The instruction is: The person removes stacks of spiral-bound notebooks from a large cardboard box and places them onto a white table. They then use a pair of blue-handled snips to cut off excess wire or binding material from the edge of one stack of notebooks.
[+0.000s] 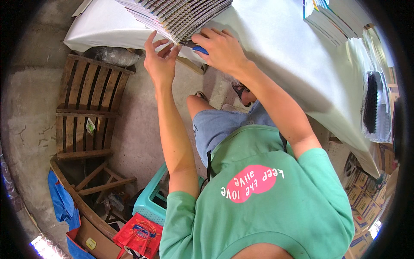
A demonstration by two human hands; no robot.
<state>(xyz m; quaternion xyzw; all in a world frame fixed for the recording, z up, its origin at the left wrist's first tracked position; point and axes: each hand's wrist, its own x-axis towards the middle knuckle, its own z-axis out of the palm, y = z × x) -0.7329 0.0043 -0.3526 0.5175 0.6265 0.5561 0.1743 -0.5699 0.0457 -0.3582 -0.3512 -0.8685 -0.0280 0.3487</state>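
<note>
A fanned stack of spiral-bound booklets (181,15) lies on a table under a white cloth (280,47). My right hand (220,47) grips a small tool with blue handles (196,46) at the stack's near corner. My left hand (160,58) is just left of it, fingers spread, fingertips touching the lower edge of the stack beside the tool's tip. Whatever the tool's jaws hold is hidden by the fingers.
More stacked booklets (327,17) sit at the far right of the table, and black spiral-bound books (375,108) near its right edge. A wooden slatted pallet (88,108) leans on the concrete floor at left. A teal plastic stool (151,196), red bag (138,235) and cardboard boxes (364,203) lie below.
</note>
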